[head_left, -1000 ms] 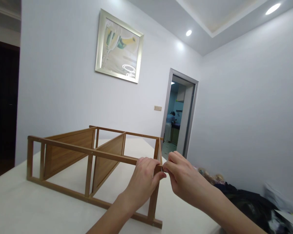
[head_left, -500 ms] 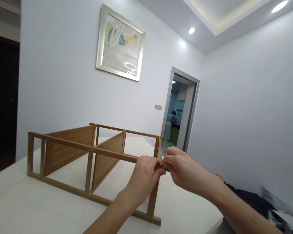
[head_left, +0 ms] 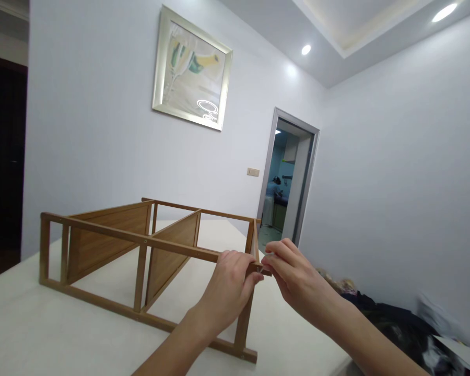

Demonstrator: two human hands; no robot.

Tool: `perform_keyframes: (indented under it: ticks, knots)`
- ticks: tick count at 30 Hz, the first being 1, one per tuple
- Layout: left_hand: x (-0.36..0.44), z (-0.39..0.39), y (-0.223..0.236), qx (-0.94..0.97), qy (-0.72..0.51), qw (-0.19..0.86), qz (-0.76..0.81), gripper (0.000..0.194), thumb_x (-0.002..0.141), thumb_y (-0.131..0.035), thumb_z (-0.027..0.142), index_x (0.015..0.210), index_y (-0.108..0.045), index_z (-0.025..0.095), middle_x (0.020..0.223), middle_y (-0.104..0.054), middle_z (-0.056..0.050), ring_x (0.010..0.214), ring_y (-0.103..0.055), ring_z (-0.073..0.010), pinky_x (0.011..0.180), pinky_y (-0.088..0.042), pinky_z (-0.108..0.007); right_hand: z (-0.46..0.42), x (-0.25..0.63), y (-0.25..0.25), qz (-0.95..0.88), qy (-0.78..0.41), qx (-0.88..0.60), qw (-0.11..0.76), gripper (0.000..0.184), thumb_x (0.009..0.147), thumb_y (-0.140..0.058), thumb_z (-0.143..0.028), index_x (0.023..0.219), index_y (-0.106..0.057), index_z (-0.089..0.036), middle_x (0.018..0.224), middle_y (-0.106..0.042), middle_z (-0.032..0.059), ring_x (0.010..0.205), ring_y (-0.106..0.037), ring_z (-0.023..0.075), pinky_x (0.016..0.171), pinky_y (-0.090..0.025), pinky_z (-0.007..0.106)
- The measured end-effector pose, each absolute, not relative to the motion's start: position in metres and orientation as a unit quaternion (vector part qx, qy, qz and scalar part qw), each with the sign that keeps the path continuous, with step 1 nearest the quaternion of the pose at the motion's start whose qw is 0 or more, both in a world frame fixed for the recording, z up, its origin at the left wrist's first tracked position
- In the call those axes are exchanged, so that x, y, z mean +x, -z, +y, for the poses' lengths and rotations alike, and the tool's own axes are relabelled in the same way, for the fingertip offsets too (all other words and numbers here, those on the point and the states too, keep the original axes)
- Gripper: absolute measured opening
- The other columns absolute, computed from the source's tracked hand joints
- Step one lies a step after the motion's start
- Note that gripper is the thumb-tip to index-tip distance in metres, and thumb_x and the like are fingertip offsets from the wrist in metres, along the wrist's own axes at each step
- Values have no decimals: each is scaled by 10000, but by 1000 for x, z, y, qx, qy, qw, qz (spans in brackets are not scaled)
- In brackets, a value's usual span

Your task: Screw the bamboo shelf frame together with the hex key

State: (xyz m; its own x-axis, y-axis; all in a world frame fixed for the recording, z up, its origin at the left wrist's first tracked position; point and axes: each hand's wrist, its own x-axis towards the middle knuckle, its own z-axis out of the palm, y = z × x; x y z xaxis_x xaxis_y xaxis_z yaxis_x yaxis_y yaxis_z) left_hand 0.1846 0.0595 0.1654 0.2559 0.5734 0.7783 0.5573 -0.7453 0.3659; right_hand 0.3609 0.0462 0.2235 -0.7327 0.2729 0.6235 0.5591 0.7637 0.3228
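A wooden shelf frame [head_left: 149,245] lies on its side on a white table [head_left: 31,329]. My left hand [head_left: 229,290] is closed round the near right corner of the frame's top rail. Just to its right, my right hand [head_left: 293,277] pinches a small metal part, too small to name, against that same corner. Both forearms reach in from the bottom edge.
A framed picture [head_left: 191,68] hangs on the white wall. An open doorway [head_left: 288,183] at the back right shows a person in a far room. Dark clothes and papers [head_left: 407,329] lie beyond the table's right edge. A dark doorway [head_left: 3,156] is at left.
My right hand has shifted slightly, its fingers turning at the frame's corner. My left hand keeps its grip. The view has drifted a little.
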Motion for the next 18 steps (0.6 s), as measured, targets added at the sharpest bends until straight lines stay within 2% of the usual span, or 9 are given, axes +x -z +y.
perform_keyframes:
  ticks: [6, 10, 18]
  knots:
    - [188, 64, -159, 791, -489, -43, 364, 80, 926, -568, 201, 1005, -586, 198, 945, -675, -47, 907, -590, -238, 858, -440, -428, 44, 371, -219, -885, 351, -200, 230, 248, 941, -400, 6, 906, -606, -126, 820, -549, 77, 739, -424, 185, 651, -400, 343]
    - [188, 67, -156, 795, -487, -59, 357, 73, 942, -535, 205, 1001, -577, 198, 965, -670, -55, 919, -591, -238, 853, -445, -428, 44, 373, -214, -872, 377, -188, 248, 242, 918, -423, 38, 925, -616, -109, 802, -548, 76, 710, -396, 180, 624, -375, 338]
    - [186, 71, -155, 798, -491, -58, 343, 111, 965, -503, 259, 1020, -572, 191, 953, -666, -61, 909, -585, -237, 856, -437, -435, 46, 371, -203, -858, 363, -199, 303, 220, 918, -459, 12, 999, -623, -110, 834, -576, 81, 732, -442, 187, 645, -395, 352]
